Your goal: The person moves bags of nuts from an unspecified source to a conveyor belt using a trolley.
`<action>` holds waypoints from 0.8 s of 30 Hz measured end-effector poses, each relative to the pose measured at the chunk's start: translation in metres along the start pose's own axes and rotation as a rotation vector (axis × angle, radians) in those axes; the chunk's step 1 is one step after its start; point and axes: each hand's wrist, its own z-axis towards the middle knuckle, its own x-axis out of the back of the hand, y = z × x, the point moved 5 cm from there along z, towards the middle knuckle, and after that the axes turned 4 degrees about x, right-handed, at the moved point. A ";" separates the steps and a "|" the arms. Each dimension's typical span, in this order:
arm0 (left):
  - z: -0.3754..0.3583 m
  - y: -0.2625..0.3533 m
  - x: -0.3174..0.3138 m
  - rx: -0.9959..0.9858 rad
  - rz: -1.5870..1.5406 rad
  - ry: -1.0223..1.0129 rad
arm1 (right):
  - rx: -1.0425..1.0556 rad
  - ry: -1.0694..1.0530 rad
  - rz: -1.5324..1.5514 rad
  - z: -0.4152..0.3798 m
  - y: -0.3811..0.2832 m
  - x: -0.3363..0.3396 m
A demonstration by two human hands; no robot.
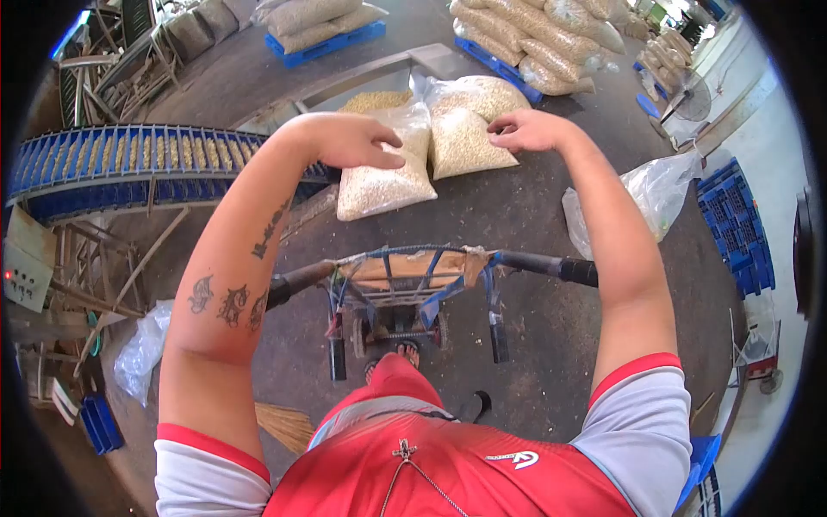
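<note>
Two clear plastic sacks of pale kernels lie side by side beyond the handcart: a left sack (387,185) and a right sack (469,146). My left hand (357,141) is over the upper part of the left sack, palm down, thumb and fingers apart. At the upper right side of the right sack is my right hand (527,131), its fingers bent toward the plastic with a gap between them. Below my arms stands a handcart (403,271) with dark grips and a brown panel, close in front of my legs.
A blue slatted conveyor (129,168) carrying pale pieces runs in from the left toward a metal trough (439,62). Filled sacks (551,43) are stacked on a blue pallet (495,73) behind. Loose clear plastic (650,194) and an upright blue pallet (736,224) stand at right; a broom (284,424) lies near my feet.
</note>
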 end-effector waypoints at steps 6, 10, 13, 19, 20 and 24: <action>0.007 -0.006 -0.010 0.012 -0.017 -0.020 | 0.034 -0.006 -0.014 0.006 0.004 -0.007; 0.006 -0.009 -0.010 0.001 -0.051 -0.004 | 0.033 -0.030 -0.051 0.010 0.003 -0.009; -0.026 0.003 0.014 0.012 -0.043 -0.007 | 0.031 -0.023 -0.022 -0.008 -0.026 0.007; -0.036 0.008 0.025 0.021 -0.051 -0.018 | 0.009 -0.030 -0.017 -0.012 -0.032 0.016; -0.036 0.008 0.025 0.021 -0.050 -0.018 | 0.009 -0.029 -0.017 -0.012 -0.032 0.016; -0.035 0.008 0.025 0.009 -0.035 -0.023 | 0.025 -0.033 -0.004 -0.010 -0.027 0.015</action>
